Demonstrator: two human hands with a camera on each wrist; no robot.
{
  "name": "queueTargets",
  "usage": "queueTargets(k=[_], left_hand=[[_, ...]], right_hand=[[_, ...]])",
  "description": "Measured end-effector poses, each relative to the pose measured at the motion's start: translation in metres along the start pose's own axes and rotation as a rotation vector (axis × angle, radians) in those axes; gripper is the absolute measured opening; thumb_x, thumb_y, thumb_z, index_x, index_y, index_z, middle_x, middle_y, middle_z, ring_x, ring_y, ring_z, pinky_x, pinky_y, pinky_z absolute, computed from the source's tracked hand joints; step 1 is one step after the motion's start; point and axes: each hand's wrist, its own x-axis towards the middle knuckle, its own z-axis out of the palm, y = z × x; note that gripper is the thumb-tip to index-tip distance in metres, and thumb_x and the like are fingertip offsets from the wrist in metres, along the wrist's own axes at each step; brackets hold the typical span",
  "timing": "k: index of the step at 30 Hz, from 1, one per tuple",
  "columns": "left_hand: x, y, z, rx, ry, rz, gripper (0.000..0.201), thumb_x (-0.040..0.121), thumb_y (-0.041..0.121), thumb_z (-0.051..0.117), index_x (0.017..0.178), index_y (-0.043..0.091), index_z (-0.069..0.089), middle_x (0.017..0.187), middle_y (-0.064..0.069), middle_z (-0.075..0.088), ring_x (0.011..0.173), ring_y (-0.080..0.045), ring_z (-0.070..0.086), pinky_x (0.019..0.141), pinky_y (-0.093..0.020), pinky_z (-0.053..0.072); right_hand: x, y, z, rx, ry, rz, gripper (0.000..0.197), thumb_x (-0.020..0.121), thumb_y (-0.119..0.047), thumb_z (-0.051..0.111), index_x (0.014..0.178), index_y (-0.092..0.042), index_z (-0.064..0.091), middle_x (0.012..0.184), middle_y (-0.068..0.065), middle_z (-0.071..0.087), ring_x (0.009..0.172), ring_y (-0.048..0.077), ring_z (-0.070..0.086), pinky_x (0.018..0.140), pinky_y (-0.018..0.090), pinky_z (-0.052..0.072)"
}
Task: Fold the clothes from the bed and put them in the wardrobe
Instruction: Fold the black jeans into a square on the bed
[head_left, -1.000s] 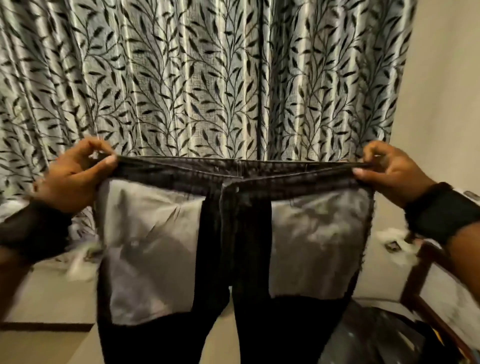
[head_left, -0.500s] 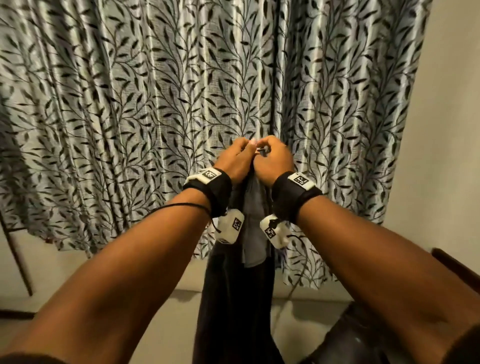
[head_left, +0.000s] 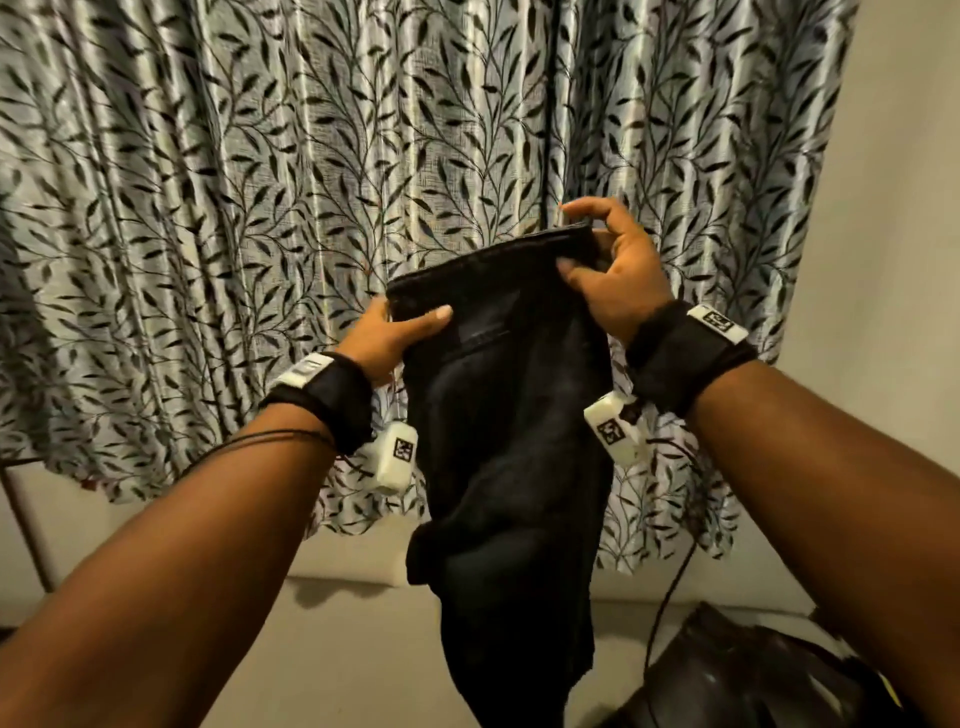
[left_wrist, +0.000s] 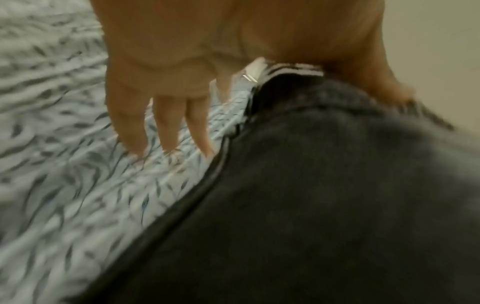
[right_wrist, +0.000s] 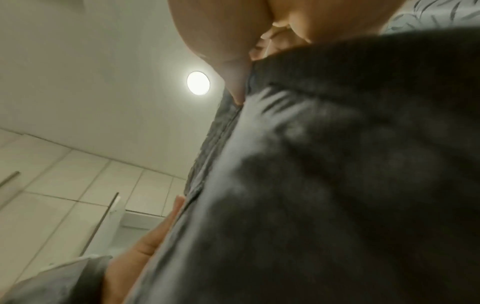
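Observation:
Black trousers (head_left: 509, 415) hang in front of me, doubled lengthwise, legs dropping out of the bottom of the head view. My left hand (head_left: 395, 332) holds the left end of the waistband, thumb pressed on the front. My right hand (head_left: 608, 265) pinches the upper right corner of the waistband between thumb and fingers. In the left wrist view the dark cloth (left_wrist: 324, 195) fills the right side, and three fingers (left_wrist: 168, 123) of the left hand point down beside it. The right wrist view shows the trousers (right_wrist: 337, 185) close up under my right hand (right_wrist: 221, 30).
A leaf-patterned curtain (head_left: 260, 208) hangs right behind the trousers. A bare wall (head_left: 893, 260) is at the right. A dark shiny bag (head_left: 753, 675) and a black cable (head_left: 670, 587) lie low right. White wardrobe doors (right_wrist: 52, 185) and a ceiling light (right_wrist: 198, 82) show in the right wrist view.
The waistband was stretched wide between both hands with its pale pocket linings showing. The hands then met in the middle, and now hold the trousers doubled lengthwise, a little apart.

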Motion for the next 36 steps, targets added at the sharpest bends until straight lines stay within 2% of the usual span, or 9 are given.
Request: queueTargets(k=[2, 6, 9, 16, 22, 26, 30, 32, 36], left_hand=[[0.003, -0.01, 0.008, -0.108, -0.094, -0.158, 0.043, 0.07, 0.035, 0.088, 0.105, 0.014, 0.074, 0.091, 0.002, 0.078, 0.082, -0.018, 0.073, 0.071, -0.03, 0.061], [0.01, 0.007, 0.021, 0.211, 0.182, 0.149, 0.028, 0.063, 0.054, 0.085, 0.083, 0.036, 0.078, 0.096, 0.004, 0.078, 0.095, -0.016, 0.074, 0.089, -0.04, 0.06], [0.009, 0.038, 0.027, 0.149, 0.327, 0.421, 0.037, 0.067, 0.053, 0.088, 0.09, 0.027, 0.076, 0.09, 0.011, 0.077, 0.086, -0.008, 0.073, 0.075, -0.024, 0.058], [0.016, 0.024, 0.029, 0.418, 0.192, 0.296, 0.042, 0.068, 0.052, 0.088, 0.1, 0.028, 0.076, 0.093, 0.015, 0.075, 0.087, 0.0, 0.07, 0.082, -0.027, 0.058], [0.007, 0.018, 0.043, 0.447, -0.055, 0.295, 0.039, 0.068, 0.047, 0.089, 0.096, 0.024, 0.073, 0.089, 0.013, 0.074, 0.081, 0.007, 0.068, 0.08, -0.026, 0.058], [-0.009, 0.007, 0.037, 0.44, -0.198, 0.359, 0.047, 0.07, 0.051, 0.085, 0.105, 0.024, 0.068, 0.103, 0.006, 0.074, 0.096, 0.0, 0.069, 0.088, -0.028, 0.058], [-0.038, -0.074, -0.011, 0.33, -0.163, 0.199, 0.067, 0.063, 0.052, 0.092, 0.111, 0.017, 0.061, 0.092, 0.006, 0.065, 0.082, 0.003, 0.06, 0.083, -0.021, 0.052], [-0.061, -0.132, -0.037, 0.378, -0.18, 0.043, 0.09, 0.05, 0.065, 0.093, 0.123, 0.02, 0.063, 0.113, 0.003, 0.07, 0.104, -0.01, 0.066, 0.1, -0.032, 0.051], [-0.115, -0.219, -0.043, 0.418, -0.262, -0.16, 0.056, 0.076, 0.025, 0.089, 0.125, 0.024, 0.062, 0.111, 0.016, 0.069, 0.103, 0.004, 0.063, 0.092, -0.021, 0.046]], right_hand=[[0.002, 0.008, -0.011, -0.115, -0.068, 0.067, 0.047, 0.084, 0.003, 0.069, 0.121, -0.021, 0.057, 0.106, 0.002, 0.068, 0.093, 0.008, 0.066, 0.091, 0.032, 0.055], [-0.002, 0.002, -0.031, -0.336, 0.003, 0.073, 0.046, 0.085, -0.002, 0.068, 0.121, -0.028, 0.057, 0.113, -0.005, 0.065, 0.099, 0.005, 0.063, 0.099, 0.029, 0.053], [-0.011, -0.007, -0.041, -0.361, 0.128, -0.201, 0.04, 0.091, -0.01, 0.061, 0.129, -0.02, 0.053, 0.113, -0.006, 0.062, 0.103, 0.002, 0.061, 0.096, 0.023, 0.05], [-0.028, 0.008, -0.059, -0.557, -0.064, 0.138, 0.051, 0.088, -0.018, 0.069, 0.135, -0.025, 0.051, 0.119, -0.005, 0.058, 0.103, 0.017, 0.061, 0.084, 0.022, 0.043], [-0.025, -0.027, -0.031, -0.907, -0.62, 0.157, 0.112, 0.071, -0.057, 0.085, 0.159, -0.035, 0.02, 0.163, -0.003, 0.03, 0.147, 0.02, 0.032, 0.12, 0.036, 0.027], [-0.047, -0.008, 0.004, -0.775, -0.571, 0.183, 0.059, 0.075, -0.042, 0.087, 0.125, -0.024, 0.062, 0.118, -0.003, 0.066, 0.113, 0.019, 0.062, 0.094, 0.033, 0.049], [-0.067, 0.003, 0.026, -0.774, -0.488, 0.106, 0.037, 0.076, -0.037, 0.087, 0.102, -0.022, 0.064, 0.098, -0.003, 0.064, 0.093, 0.015, 0.061, 0.076, 0.027, 0.04], [-0.068, 0.003, 0.035, -0.789, -0.494, 0.073, 0.038, 0.076, -0.037, 0.087, 0.102, -0.018, 0.067, 0.096, -0.002, 0.065, 0.091, 0.015, 0.061, 0.074, 0.028, 0.041], [-0.063, -0.01, 0.053, -0.776, -0.574, 0.035, 0.037, 0.074, -0.036, 0.089, 0.102, -0.019, 0.07, 0.095, -0.003, 0.069, 0.091, 0.015, 0.064, 0.077, 0.028, 0.046]])
